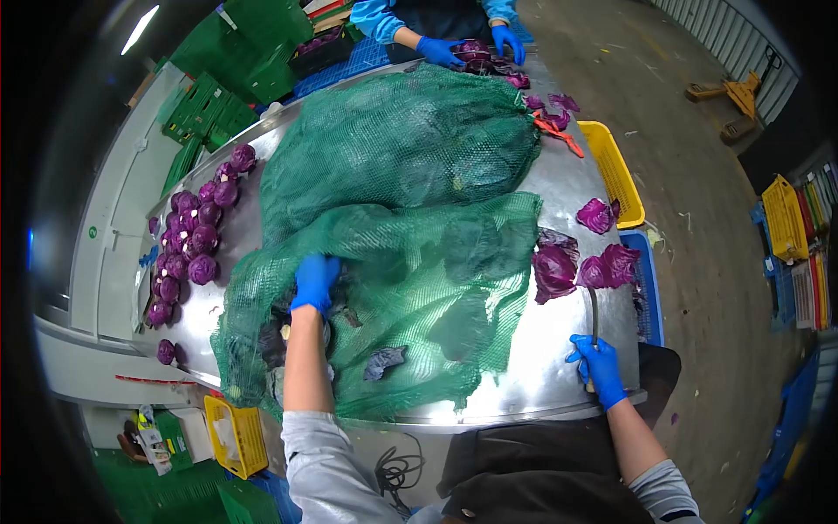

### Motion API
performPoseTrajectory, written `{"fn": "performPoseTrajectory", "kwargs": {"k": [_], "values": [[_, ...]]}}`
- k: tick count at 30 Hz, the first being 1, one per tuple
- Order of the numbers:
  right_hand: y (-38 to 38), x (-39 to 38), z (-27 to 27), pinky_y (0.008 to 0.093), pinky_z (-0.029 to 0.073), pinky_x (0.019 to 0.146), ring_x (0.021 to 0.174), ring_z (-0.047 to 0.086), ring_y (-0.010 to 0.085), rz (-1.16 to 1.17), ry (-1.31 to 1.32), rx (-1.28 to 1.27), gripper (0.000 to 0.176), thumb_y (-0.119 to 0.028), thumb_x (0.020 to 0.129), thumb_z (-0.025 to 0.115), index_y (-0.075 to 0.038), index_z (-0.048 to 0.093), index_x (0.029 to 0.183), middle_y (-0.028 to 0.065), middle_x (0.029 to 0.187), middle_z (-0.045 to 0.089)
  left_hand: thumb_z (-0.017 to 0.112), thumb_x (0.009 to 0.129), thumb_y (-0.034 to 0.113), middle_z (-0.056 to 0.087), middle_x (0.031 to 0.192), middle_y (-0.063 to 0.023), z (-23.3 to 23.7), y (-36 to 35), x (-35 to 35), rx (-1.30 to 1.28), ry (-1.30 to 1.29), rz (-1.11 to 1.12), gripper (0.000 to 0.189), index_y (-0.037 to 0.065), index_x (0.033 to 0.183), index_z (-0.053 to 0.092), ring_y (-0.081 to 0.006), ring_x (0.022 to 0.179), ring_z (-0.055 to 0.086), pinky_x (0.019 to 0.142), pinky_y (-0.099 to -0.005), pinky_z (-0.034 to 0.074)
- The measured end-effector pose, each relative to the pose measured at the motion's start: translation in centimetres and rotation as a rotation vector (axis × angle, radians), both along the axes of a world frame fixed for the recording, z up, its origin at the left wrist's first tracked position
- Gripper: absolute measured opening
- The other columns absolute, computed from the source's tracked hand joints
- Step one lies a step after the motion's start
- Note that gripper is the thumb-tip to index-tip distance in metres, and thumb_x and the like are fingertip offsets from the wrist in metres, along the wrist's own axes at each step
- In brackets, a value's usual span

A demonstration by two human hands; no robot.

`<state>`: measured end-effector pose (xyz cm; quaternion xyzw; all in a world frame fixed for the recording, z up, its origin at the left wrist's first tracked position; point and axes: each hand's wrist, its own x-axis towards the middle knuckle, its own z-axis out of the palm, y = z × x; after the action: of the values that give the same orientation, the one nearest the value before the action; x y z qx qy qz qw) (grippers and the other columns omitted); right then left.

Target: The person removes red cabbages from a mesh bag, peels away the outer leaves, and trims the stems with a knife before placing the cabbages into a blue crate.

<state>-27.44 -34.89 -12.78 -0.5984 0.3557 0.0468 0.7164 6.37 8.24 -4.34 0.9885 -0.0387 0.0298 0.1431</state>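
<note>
Mesh sack (pixel 419 288), green and slumped across the steel desk (pixel 559 384), has the left hand (pixel 314 281) pushed in at its near end; whether it grips anything I cannot tell. Right hand (pixel 596 368) is clenched on a knife (pixel 594 316) by the desk edge. Seemingly the step is drawing out its contents; that calls for a sure hold clear of netting.

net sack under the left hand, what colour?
The net sack is green mesh, head view. Blue-gloved left hand on it; right hand grips a knife.
</note>
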Motion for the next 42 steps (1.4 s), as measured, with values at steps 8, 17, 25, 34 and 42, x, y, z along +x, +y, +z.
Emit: {"fn": "performPoseTrajectory", "kwargs": {"k": [8,17,25,34,42], "values": [[0.4,-0.4,0.0,0.0223,0.035,0.035,0.038,0.044,0.0075,-0.023,-0.015,0.036,0.025,-0.018,0.094,0.053,0.0,0.062,0.107,0.0113,0.075,0.067,0.051,0.086,0.032,0.058,0.121,-0.0198,-5.3,-0.6,7.2,-0.086,-0.148,-0.444,0.038,0.006,0.11,0.063,-0.0345,0.114,0.053,0.101,-0.0434,0.038],[0.6,-0.3,-0.6,0.0219,0.032,0.033,0.037,0.041,0.0063,-0.054,-0.037,0.083,0.022,-0.017,0.093,0.057,-0.002,0.062,0.108,0.0089,0.071,0.065,0.049,0.089,0.028,0.059,0.12,-0.0174,-1.3,1.4,0.4,0.194,-0.141,-0.476,0.035,0.005,0.113,0.061,-0.0335,0.113,0.053,0.099,-0.0408,0.039],[3.0,-0.8,1.1,0.0202,0.034,0.039,0.043,0.045,0.0047,0.05,-0.113,0.064,0.021,-0.017,0.094,0.055,-0.002,0.063,0.107,0.0083,0.076,0.065,0.051,0.094,0.023,0.058,0.115,-0.0087,-5.8,0.2,-12.0,-0.808,0.642,-0.175,0.036,0.001,0.122,0.055,-0.0182,0.104,0.056,0.082,-0.0312,0.049],[10.3,0.4,4.4,0.0221,0.048,0.059,0.065,0.056,0.0057,0.447,-0.48,-0.255,0.029,-0.017,0.087,0.065,-0.006,0.062,0.114,0.0032,0.086,0.066,0.062,0.089,0.018,0.047,0.134,-0.0137,-1.5,-7.5,-20.4,-1.123,0.7,-0.019,0.056,-0.001,0.137,0.04,-0.0186,0.119,0.047,0.101,-0.0308,0.037],[10.1,-0.7,5.0,0.0214,0.04,0.043,0.048,0.046,0.005,0.611,0.03,-0.005,0.056,-0.032,0.083,0.071,-0.012,0.053,0.131,-0.001,0.07,0.058,0.071,0.078,0.01,0.049,0.131,-0.0125,1.0,-11.0,-24.5,-1.113,0.878,0.017,0.072,0.0,0.14,0.035,-0.0212,0.117,0.05,0.1,-0.0327,0.04]]}}
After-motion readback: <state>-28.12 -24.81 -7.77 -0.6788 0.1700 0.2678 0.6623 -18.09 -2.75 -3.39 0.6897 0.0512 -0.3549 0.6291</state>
